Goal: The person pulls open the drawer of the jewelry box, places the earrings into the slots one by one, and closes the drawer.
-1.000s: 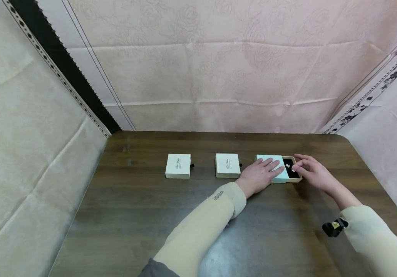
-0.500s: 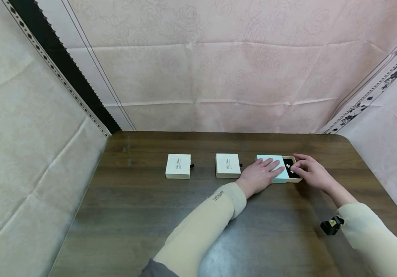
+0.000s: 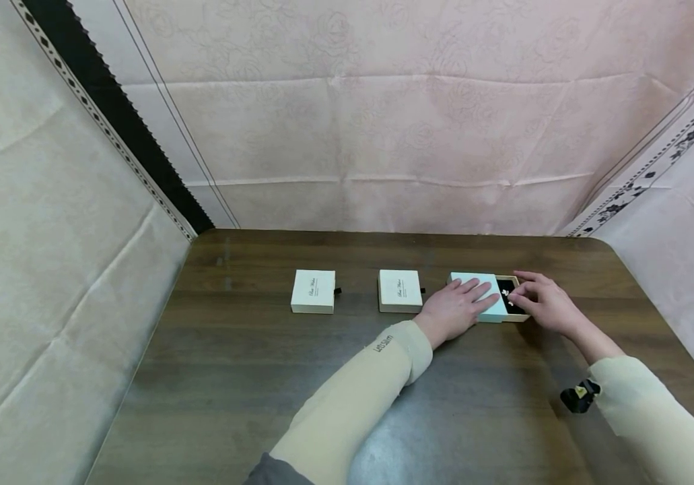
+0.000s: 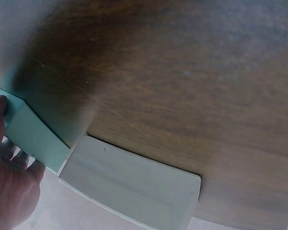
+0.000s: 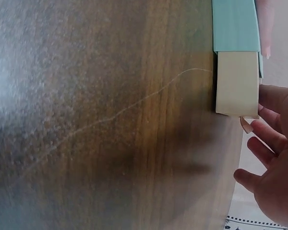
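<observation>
In the head view, my left hand lies with spread fingers across the turquoise sleeve of a small jewellery box. The box's cream drawer is pulled part way out to the right, showing a black lining. Two small pale pieces that look like earrings sit in it, one being an earring left of my fingertips. My right hand reaches over the drawer, thumb and forefinger pinching the other earring, mostly hidden by the fingertips. A pull ribbon hangs from the drawer end, near the right hand's fingers.
Left of the turquoise box, a white box with dark lettering stands close to my left wrist. Another white box is farther left. Both have black tabs on their right sides. The wooden table ends at a pale cloth wall.
My right hand has shifted slightly left over the drawer, its fingertips staying at the earring. The left hand holds its place on the sleeve. The head view has moved a little.
</observation>
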Action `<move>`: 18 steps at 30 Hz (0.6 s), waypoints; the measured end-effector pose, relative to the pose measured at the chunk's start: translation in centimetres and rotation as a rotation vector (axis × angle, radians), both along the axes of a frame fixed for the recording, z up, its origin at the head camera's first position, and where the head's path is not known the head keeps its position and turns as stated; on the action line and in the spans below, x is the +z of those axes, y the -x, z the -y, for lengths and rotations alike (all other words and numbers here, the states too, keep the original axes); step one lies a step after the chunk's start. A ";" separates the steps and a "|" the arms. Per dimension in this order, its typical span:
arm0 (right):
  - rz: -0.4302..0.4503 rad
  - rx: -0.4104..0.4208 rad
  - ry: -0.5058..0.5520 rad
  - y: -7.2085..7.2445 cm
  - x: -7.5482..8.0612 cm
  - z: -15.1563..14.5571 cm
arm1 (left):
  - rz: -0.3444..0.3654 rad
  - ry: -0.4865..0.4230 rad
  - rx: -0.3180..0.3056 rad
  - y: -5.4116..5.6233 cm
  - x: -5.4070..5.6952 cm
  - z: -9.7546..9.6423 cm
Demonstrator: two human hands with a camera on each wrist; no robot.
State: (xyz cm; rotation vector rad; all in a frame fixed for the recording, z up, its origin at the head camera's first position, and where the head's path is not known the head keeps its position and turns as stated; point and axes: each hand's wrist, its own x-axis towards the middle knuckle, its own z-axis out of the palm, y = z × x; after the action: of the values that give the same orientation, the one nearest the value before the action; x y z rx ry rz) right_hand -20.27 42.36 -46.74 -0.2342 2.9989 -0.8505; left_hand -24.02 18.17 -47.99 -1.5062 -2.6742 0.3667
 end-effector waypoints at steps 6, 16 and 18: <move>-0.136 0.026 -0.053 -0.1 -0.4 0.2 | -0.013 0.007 -0.004 0.0 0.0 0.0; -0.277 0.056 -0.131 0.0 -1.0 0.3 | -0.016 0.008 -0.005 0.0 -0.1 0.0; -0.282 0.055 -0.136 0.0 -1.0 0.3 | -0.016 0.007 -0.004 0.0 -0.1 0.0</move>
State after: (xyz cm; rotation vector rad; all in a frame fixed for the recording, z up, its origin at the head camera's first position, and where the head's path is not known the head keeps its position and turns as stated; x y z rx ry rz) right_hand -20.24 42.04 -47.76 -0.4669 3.2734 -0.6544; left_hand -24.03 18.14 -48.08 -1.5039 -2.6600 0.3873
